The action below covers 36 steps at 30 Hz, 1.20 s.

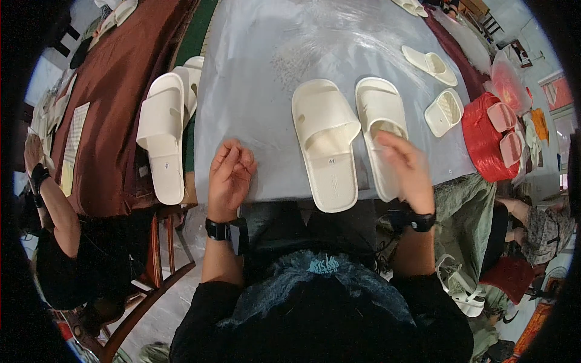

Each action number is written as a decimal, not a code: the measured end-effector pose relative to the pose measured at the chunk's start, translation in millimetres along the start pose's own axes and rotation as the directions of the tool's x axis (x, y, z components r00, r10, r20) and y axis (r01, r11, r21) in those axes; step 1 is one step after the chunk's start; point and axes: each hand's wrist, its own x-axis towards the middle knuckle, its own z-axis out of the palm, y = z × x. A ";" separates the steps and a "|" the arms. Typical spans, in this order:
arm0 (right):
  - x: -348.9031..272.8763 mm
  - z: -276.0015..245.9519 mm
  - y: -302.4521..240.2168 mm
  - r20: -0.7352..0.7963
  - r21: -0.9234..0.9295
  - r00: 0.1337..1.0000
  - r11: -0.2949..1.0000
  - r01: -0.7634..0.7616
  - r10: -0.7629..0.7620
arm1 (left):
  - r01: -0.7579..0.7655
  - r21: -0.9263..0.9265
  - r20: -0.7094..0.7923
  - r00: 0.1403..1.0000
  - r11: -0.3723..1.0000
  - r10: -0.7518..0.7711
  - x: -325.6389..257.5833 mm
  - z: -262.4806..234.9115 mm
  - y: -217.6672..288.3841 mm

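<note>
Two cream slide slippers lie side by side on the plastic-covered table, toes pointing away from me. The left slipper (327, 139) has its heel at the table's front edge. Over the right slipper (382, 100) is my right hand (411, 172), its fingers blurred by motion near the strap opening. Whether it touches the slipper I cannot tell. To the left of the pair, my left hand (231, 175) hovers near the table edge with fingers curled in and nothing visible in them. Another cream slipper (164, 139) rests at the table's left side, partly over a further one.
Two more cream slippers, one farther off (430, 65) and one nearer (443, 113), lie at the right. Beside them stands a red plastic-wrapped bundle (484, 142) with pink slippers on it. A brown-covered table (115, 91) and a wooden chair (154, 260) are at left, near another person's arm (60, 212).
</note>
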 end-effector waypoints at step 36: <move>-74.8 16.3 47.4 -0.206 0.559 0.948 0.825 -0.089 0.242 | 0.522 0.424 0.031 0.809 0.740 -0.588 -44.2 67.4 -73.0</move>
